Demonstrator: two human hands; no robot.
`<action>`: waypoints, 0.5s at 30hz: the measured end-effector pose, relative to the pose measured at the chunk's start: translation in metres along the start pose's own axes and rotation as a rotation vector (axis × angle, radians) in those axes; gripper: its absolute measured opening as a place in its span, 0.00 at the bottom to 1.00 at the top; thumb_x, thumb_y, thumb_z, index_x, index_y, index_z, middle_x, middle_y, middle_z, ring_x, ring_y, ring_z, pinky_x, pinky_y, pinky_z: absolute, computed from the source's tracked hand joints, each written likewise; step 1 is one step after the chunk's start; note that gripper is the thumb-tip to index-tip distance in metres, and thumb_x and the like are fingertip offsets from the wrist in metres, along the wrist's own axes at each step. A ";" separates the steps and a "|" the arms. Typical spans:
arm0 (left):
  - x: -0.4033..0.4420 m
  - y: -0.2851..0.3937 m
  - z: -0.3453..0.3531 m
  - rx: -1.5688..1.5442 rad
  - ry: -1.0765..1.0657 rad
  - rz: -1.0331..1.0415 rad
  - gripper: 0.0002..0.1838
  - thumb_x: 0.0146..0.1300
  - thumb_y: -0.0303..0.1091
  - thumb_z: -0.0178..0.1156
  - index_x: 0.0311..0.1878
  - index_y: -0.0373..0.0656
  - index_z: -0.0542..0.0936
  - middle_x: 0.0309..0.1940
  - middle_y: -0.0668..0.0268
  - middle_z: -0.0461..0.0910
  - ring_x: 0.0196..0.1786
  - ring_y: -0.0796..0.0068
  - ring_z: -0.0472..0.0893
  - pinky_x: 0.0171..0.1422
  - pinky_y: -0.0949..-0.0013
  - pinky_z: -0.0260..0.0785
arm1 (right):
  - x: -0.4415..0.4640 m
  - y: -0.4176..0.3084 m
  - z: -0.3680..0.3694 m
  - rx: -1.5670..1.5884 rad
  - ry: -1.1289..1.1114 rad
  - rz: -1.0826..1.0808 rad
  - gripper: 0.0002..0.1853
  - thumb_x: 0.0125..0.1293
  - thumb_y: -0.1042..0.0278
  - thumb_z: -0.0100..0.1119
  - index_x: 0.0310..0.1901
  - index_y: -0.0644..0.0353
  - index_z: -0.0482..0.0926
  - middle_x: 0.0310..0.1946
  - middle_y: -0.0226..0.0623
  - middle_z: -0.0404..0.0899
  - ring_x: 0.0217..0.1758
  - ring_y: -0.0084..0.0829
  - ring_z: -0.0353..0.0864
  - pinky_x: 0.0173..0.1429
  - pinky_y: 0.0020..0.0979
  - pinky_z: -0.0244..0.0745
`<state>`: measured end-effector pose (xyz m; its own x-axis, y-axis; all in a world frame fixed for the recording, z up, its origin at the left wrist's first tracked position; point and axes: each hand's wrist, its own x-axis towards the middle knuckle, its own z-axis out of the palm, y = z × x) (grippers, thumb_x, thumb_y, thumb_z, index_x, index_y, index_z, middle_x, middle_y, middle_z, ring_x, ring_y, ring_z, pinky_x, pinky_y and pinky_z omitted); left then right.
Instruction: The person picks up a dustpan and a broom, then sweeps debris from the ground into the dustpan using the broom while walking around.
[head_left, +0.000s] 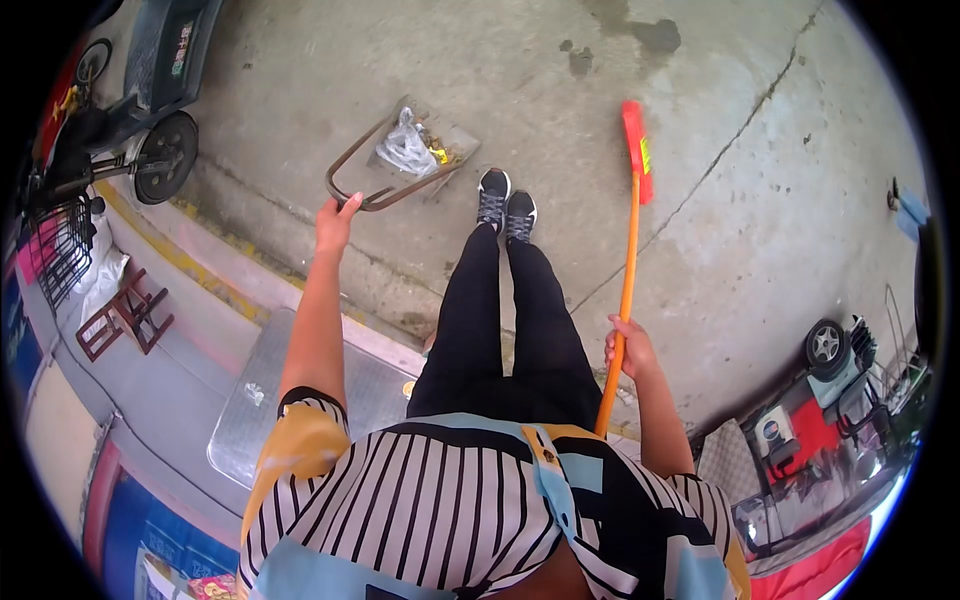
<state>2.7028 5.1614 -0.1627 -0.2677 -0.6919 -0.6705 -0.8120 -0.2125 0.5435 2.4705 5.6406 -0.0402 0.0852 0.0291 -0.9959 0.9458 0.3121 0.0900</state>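
My left hand (338,222) is closed around the brown bent-metal handle of a dustpan (463,143). In the pan lie a crumpled clear plastic bag (406,146), a small yellow scrap (438,155) and some brown debris. On the other side, my right hand (630,348) wraps around the orange stick of a broom (629,262). Its red head (637,150) is over the concrete, to the right of my shoes (506,207); whether the bristles touch the floor is hard to tell from above.
Grey concrete floor (340,60) with a long crack spreads ahead. At left stand a wheeled cart (165,155), a wooden stool (125,312) and a metal-topped table (275,395) by my left arm. Parked vehicles, one with a visible wheel (826,345), crowd the lower right.
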 end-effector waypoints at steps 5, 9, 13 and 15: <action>0.004 -0.004 0.000 0.005 0.007 -0.005 0.21 0.54 0.46 0.62 0.37 0.34 0.78 0.31 0.63 0.78 0.34 0.78 0.72 0.42 0.73 0.64 | 0.009 0.005 0.002 -0.080 0.028 -0.009 0.14 0.65 0.59 0.44 0.48 0.57 0.62 0.15 0.33 0.65 0.12 0.28 0.65 0.17 0.34 0.66; 0.001 0.006 0.001 0.014 0.003 0.027 0.22 0.53 0.47 0.63 0.37 0.33 0.78 0.30 0.62 0.79 0.34 0.76 0.73 0.42 0.72 0.64 | 0.008 0.010 0.001 -0.076 0.022 0.003 0.14 0.66 0.58 0.45 0.48 0.56 0.63 0.16 0.33 0.65 0.13 0.28 0.65 0.18 0.34 0.66; -0.001 -0.008 0.000 0.041 0.026 0.028 0.24 0.52 0.48 0.63 0.38 0.32 0.77 0.31 0.60 0.79 0.34 0.74 0.75 0.42 0.70 0.65 | 0.014 0.010 0.002 0.024 0.057 -0.056 0.14 0.64 0.56 0.48 0.43 0.55 0.63 0.16 0.32 0.65 0.13 0.27 0.65 0.17 0.33 0.64; 0.007 0.001 0.002 0.051 0.048 0.049 0.25 0.51 0.49 0.63 0.37 0.33 0.77 0.31 0.59 0.79 0.35 0.73 0.75 0.43 0.70 0.66 | 0.018 0.008 -0.001 0.141 0.120 -0.117 0.13 0.63 0.57 0.51 0.40 0.54 0.62 0.16 0.31 0.65 0.11 0.27 0.64 0.14 0.31 0.63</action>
<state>2.6991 5.1576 -0.1673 -0.2837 -0.7331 -0.6182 -0.8244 -0.1428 0.5477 2.4792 5.6447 -0.0572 -0.0574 0.1155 -0.9916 0.9822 0.1847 -0.0353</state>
